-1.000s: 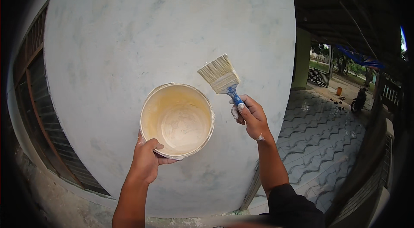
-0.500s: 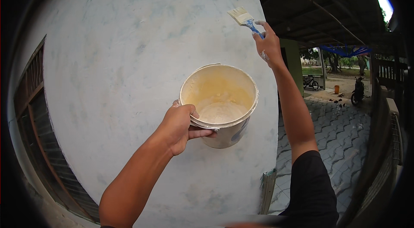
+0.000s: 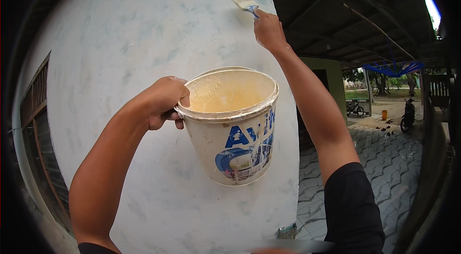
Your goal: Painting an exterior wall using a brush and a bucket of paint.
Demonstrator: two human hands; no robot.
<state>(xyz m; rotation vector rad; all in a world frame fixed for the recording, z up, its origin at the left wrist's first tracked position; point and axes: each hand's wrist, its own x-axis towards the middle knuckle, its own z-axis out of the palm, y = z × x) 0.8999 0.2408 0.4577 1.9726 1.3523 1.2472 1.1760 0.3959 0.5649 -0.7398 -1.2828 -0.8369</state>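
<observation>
My left hand (image 3: 168,102) grips the rim of a white plastic paint bucket (image 3: 201,146), thumb over the edge and fingers outside. The bucket hangs before the wall, nearly upright, with blue print on its side and yellowish paint residue inside; its bottom is hidden. Higher up and to the right, my right hand (image 3: 270,30) is closed round the blue handle of a paintbrush (image 3: 247,4). The pale, paint-coated bristles point left, at or close to the wall (image 3: 129,61); I cannot tell whether they touch. The wall is whitish with patchy blue-grey marks.
A wood-framed window with dark louvres (image 3: 48,143) lies at the left. Past the wall's right edge, a dark roof (image 3: 331,18) covers a patterned tiled floor (image 3: 355,172). Farther back stand a motorbike (image 3: 408,115), an orange bucket (image 3: 384,115) and a bicycle (image 3: 354,108).
The bucket has swung more upright, showing its printed side. My left hand has risen and moved left with it. My right hand and the brush have moved up and left.
</observation>
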